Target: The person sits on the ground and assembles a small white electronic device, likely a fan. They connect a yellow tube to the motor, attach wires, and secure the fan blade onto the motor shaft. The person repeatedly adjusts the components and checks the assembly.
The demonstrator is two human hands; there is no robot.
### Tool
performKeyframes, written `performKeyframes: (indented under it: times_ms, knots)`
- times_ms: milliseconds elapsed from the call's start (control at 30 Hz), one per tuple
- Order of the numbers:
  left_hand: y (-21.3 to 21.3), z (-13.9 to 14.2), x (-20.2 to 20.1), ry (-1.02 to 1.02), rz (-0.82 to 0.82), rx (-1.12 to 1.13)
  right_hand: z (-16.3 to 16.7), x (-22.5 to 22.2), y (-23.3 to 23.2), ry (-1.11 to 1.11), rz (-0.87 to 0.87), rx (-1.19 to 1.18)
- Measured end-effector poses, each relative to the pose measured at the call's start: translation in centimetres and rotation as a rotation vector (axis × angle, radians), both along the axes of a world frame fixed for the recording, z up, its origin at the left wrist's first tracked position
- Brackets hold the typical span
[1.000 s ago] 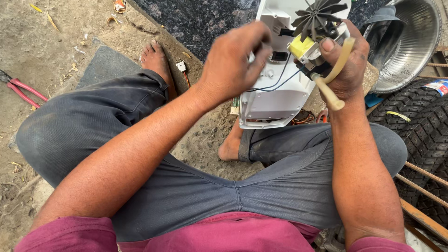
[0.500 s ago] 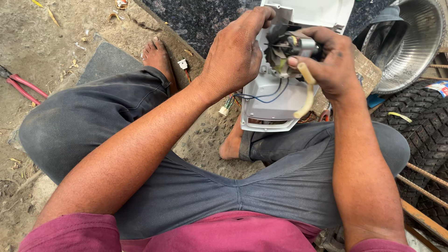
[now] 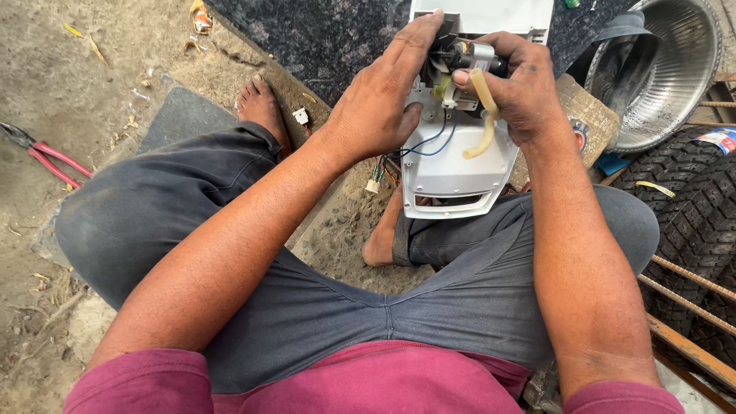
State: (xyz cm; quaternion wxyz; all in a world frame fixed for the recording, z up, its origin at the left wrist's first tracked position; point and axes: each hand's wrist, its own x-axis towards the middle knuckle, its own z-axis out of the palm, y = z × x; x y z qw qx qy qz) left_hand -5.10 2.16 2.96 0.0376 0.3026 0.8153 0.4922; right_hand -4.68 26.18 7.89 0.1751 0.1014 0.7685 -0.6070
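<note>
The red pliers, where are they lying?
The red pliers lie on the dirt at the far left of the head view, beyond the person's left knee, well away from both hands.
</note>
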Motion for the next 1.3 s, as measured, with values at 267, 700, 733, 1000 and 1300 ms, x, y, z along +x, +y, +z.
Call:
performKeyframes:
  times_ms: [267, 700, 733, 1000, 1300]
  knots:
    - [0.2, 0.6, 0.1, 0.006, 0.001, 0.031, 0.4, 0.1, 0.4, -0.008, -0.005, 0.005]
    - [0.4, 2.9, -0.3, 0.022, 0.151, 0.174, 2.3, 0.8, 0.7, 0.021, -0.047, -0.28]
    - [0.5, 2.9, -0.2, -0.022, 0.156, 0.177, 2.3, 0.8, 0.6, 0.021, -0.06, -0.3]
    - [1.3, 2.6, 0.2, -0.109, 0.063, 0.188, 2.4, 1.2, 0.0, 0.089, -0.119, -0.436]
    - [1.9, 2.3, -0.3, -0.255, 0.01, 0.242, 2.1, 1.4, -1.6, 0.077, -0.226, -0.57]
